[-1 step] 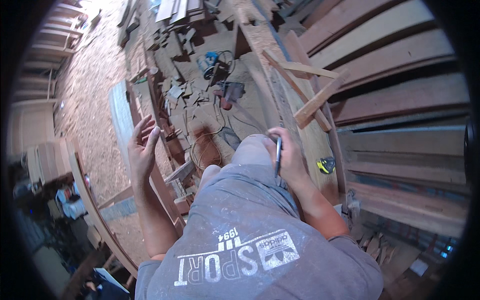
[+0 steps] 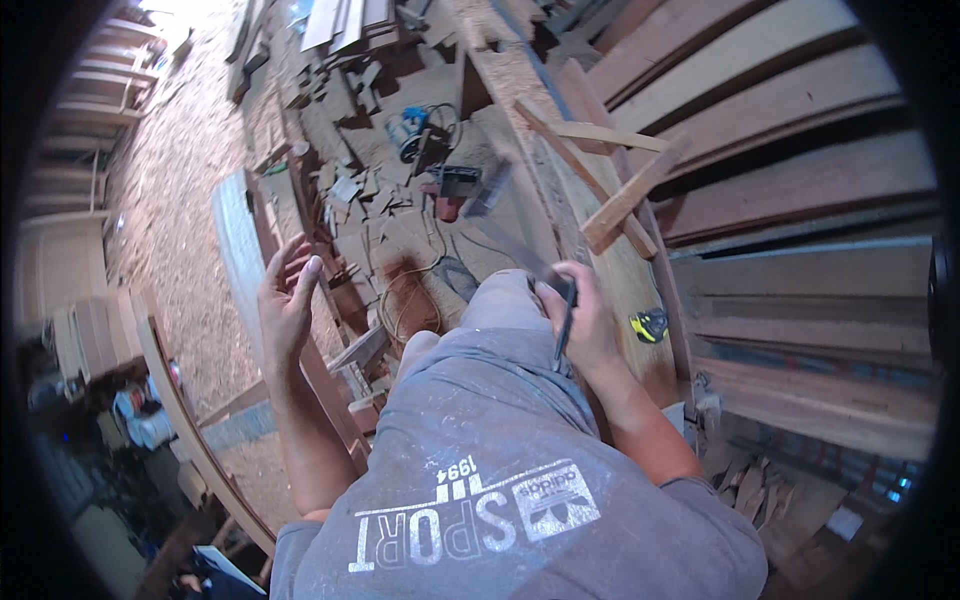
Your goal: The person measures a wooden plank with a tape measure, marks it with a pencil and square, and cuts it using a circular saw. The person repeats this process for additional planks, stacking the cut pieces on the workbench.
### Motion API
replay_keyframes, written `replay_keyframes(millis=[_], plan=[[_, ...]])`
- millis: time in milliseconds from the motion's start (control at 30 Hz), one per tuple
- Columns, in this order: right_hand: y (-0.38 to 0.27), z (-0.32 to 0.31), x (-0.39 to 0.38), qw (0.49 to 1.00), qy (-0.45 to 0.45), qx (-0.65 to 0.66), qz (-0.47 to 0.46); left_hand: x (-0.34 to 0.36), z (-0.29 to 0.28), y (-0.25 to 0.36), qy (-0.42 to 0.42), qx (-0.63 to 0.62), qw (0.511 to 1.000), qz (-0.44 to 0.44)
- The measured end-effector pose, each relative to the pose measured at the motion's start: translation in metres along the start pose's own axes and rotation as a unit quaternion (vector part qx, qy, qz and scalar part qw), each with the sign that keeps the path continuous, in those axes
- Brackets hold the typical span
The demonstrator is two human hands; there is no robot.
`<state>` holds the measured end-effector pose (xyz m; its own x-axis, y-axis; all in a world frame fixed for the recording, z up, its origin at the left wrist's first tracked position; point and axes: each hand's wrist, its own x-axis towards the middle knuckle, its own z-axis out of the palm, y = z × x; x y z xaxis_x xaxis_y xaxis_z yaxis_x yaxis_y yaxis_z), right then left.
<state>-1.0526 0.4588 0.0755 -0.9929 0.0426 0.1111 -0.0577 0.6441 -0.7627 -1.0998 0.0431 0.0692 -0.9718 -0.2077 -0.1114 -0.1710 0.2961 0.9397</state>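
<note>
My right hand (image 2: pixel 585 315) is closed round a slim dark handle (image 2: pixel 566 335), whose lower end juts below my fist beside my thigh. From the fist a blurred grey blade (image 2: pixel 522 250) seems to run up and left; the tool's exact kind is too smeared to tell. To the left, my left hand (image 2: pixel 290 300) is raised with its fingers apart and nothing in it. Behind it stands a pale bluish board (image 2: pixel 240 225). Right of my right hand, a yellow-and-black tape measure (image 2: pixel 649 325) rests on a long wooden plank (image 2: pixel 630 285).
Nailed-looking crossed wood strips (image 2: pixel 625 200) lie over the plank. Stacked boards (image 2: pixel 790 210) fill the right side. On the floor ahead are a blue power tool (image 2: pixel 408 135), a dark-and-red power tool (image 2: pixel 453 188), a cord (image 2: pixel 440 250) and wood scraps (image 2: pixel 350 190). Shavings (image 2: pixel 180 220) spread at left.
My right hand and the tool have shifted slightly right, and the dark handle tilts more. My left hand stays nearly where it was. The whole view has slid a little.
</note>
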Motion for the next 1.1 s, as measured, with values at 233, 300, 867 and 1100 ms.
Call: replay_keyframes(millis=[233,300,867,1100], plan=[[0.073,-0.044,-0.138,0.962,0.153,-0.187,0.124,0.024,0.043,-0.008,-0.11,-0.004,0.993,-0.03],[0.094,-0.044,-0.155,0.954,0.152,-0.213,0.149,0.03,0.049,-0.012,-0.125,-0.001,0.992,-0.007],[0.153,-0.109,-0.15,0.807,-0.027,-0.39,0.443,0.014,0.027,-0.009,-0.134,0.046,0.989,-0.038],[0.1,-0.07,-0.025,0.93,0.024,-0.225,0.29,-0.004,0.004,-0.03,-0.088,0.097,0.991,-0.014]])
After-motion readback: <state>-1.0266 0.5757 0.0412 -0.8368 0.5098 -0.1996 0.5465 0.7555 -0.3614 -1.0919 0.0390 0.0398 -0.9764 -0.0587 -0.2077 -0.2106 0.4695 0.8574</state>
